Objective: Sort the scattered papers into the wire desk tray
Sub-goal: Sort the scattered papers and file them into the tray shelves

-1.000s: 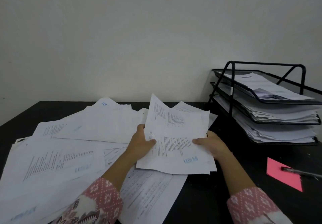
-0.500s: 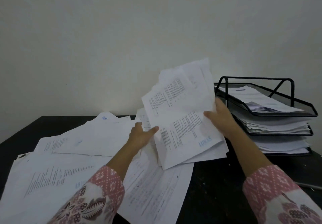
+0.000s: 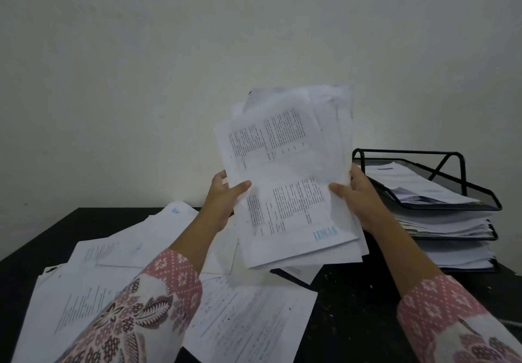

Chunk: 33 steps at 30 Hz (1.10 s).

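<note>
White sheaf of papers (image 3: 288,181) upright between left hand (image 3: 223,201) and right hand (image 3: 357,196), both pinching its edges.

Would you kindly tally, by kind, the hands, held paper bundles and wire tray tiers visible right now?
Hands: 2, left hand and right hand
Held paper bundle: 1
Wire desk tray tiers: 3
Total: 6

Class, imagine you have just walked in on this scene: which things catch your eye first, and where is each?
First, the sheaf of papers held up mid-frame, the left hand and right hand gripping its sides. Next, loose sheets strewn over the black desk below, and the stacked wire tray, already holding papers, at right.
</note>
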Available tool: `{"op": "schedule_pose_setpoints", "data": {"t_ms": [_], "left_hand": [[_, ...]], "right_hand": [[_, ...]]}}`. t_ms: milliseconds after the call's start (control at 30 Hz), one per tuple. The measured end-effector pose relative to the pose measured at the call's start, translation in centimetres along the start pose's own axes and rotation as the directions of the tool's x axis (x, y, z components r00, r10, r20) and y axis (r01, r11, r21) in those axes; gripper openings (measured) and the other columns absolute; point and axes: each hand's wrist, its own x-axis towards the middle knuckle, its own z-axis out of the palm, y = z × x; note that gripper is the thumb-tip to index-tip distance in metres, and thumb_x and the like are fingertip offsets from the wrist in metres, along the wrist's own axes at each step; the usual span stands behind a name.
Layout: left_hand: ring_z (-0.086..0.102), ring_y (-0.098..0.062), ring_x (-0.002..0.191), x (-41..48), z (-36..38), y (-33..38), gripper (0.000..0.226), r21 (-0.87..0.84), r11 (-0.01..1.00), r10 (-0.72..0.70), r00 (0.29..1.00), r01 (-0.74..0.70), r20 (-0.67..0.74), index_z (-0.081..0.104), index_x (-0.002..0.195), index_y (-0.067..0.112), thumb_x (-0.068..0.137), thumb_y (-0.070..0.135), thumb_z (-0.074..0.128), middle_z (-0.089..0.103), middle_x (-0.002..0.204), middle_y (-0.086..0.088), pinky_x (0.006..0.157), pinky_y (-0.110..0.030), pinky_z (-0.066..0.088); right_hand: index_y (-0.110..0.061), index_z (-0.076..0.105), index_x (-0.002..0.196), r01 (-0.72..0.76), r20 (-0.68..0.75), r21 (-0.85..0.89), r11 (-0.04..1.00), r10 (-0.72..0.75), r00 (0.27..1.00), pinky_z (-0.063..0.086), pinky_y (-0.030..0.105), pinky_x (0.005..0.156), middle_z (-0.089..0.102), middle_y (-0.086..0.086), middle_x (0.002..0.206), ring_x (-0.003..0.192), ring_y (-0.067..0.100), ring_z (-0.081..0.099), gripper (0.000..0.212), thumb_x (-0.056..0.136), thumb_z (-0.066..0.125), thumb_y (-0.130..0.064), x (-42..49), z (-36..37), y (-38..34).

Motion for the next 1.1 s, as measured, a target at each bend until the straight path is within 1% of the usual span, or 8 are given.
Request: {"op": "schedule_pose_setpoints", "data": {"t_ms": [100, 233, 367, 500, 633, 833, 967, 1100], "left_hand": [[0.065, -0.023, 0.094, -0.5, -0.3, 0.1, 0.04, -0.05, 0.997, 0.05, 0.998, -0.051, -0.026, 0.047, 0.124, 0.01, 0.087, 0.002, 0.061, 0.062, 0.116, -0.009, 0.074, -0.035, 0.056], [0.065, -0.019, 0.088, -1.2, -0.8, -0.2, 0.027, 0.003, 0.993, 0.116, 0.991, -0.116, -0.065, 0.054, 0.112, 0.009, 0.088, 0.003, 0.062, 0.064, 0.109, -0.007, 0.072, -0.033, 0.056], [0.063, -0.023, 0.093, -1.9, -0.6, -0.5, 0.029, 0.098, 0.982, 0.169, 0.983, -0.162, -0.066, 0.051, 0.112, 0.012, 0.087, 0.011, 0.064, 0.063, 0.106, -0.005, 0.075, -0.03, 0.054], [0.06, -0.02, 0.095, -2.7, -0.1, -1.0, 0.021, 0.196, 0.964, 0.192, 0.981, -0.181, -0.037, 0.049, 0.108, 0.015, 0.09, 0.019, 0.061, 0.06, 0.102, -0.001, 0.071, -0.026, 0.051], [0.057, -0.014, 0.09, -3.0, 0.4, -0.7, 0.017, 0.278, 0.926, 0.286, 0.956, -0.256, -0.07, 0.046, 0.105, 0.016, 0.092, 0.018, 0.058, 0.056, 0.098, 0.005, 0.064, -0.018, 0.047], [0.055, -0.011, 0.093, -3.2, 1.0, 0.1, 0.036, 0.379, 0.847, 0.402, 0.916, -0.373, 0.003, 0.04, 0.12, 0.018, 0.09, 0.011, 0.059, 0.052, 0.11, 0.006, 0.063, -0.013, 0.047], [0.052, -0.016, 0.099, -3.3, 1.3, -0.1, 0.035, 0.445, 0.843, 0.332, 0.943, -0.304, 0.014, 0.034, 0.13, 0.013, 0.098, 0.018, 0.047, 0.048, 0.114, 0.003, 0.073, -0.025, 0.047], [0.054, -0.019, 0.097, -3.2, 1.0, -1.1, 0.029, 0.49, 0.841, 0.272, 0.962, -0.228, -0.02, 0.04, 0.12, 0.01, 0.097, 0.026, 0.048, 0.05, 0.11, 0.001, 0.061, -0.019, 0.043]], "right_hand": [[-0.015, 0.04, 0.136, 0.008, -0.002, 0.051, 0.999, -0.008, 1.0, 0.057, 0.025, 0.077, 0.062, 0.001, 0.114, 0.099, 0.012, 0.062, 0.051, 0.091, 0.051, 0.005, -0.3, 0.5, 1.0], [-0.016, 0.047, 0.127, 0.028, -0.019, 0.031, 0.999, -0.027, 0.999, 0.053, 0.038, 0.088, 0.061, 0.003, 0.118, 0.107, 0.02, 0.06, 0.043, 0.088, 0.059, -0.001, -0.9, 1.2, 2.0], [-0.017, 0.042, 0.123, 0.062, -0.09, -0.009, 0.998, -0.063, 0.994, 0.052, 0.014, 0.065, 0.057, -0.009, 0.107, 0.094, 0.005, 0.058, 0.046, 0.085, 0.066, -0.009, -1.6, 2.6, 2.0], [-0.013, 0.039, 0.128, 0.074, -0.144, -0.039, 0.996, -0.079, 0.986, 0.045, 0.014, 0.069, 0.052, -0.009, 0.106, 0.095, 0.007, 0.054, 0.043, 0.09, 0.059, -0.008, -2.0, 3.6, 2.2], [-0.02, 0.039, 0.116, 0.109, -0.156, -0.037, 0.993, -0.114, 0.981, 0.044, 0.012, 0.065, 0.051, -0.012, 0.101, 0.089, -0.002, 0.052, 0.027, 0.095, 0.048, -0.005, -2.0, 3.8, 1.7], [-0.012, 0.038, 0.114, 0.147, -0.159, -0.114, 0.982, -0.164, 0.974, 0.046, 0.005, 0.056, 0.052, -0.008, 0.098, 0.085, -0.001, 0.053, 0.022, 0.095, 0.045, -0.003, -1.5, 3.6, 0.8], [-0.009, 0.036, 0.113, 0.127, -0.169, -0.148, 0.981, -0.151, 0.974, 0.044, 0.003, 0.054, 0.051, -0.002, 0.101, 0.084, 0.006, 0.052, 0.023, 0.094, 0.043, 0.001, -1.6, 3.6, 1.1], [-0.007, 0.027, 0.129, 0.068, -0.175, -0.141, 0.988, -0.092, 0.98, 0.043, 0.003, 0.053, 0.046, -0.001, 0.111, 0.095, 0.013, 0.049, 0.041, 0.093, 0.047, -0.002, -2.0, 3.6, 1.5]]}}
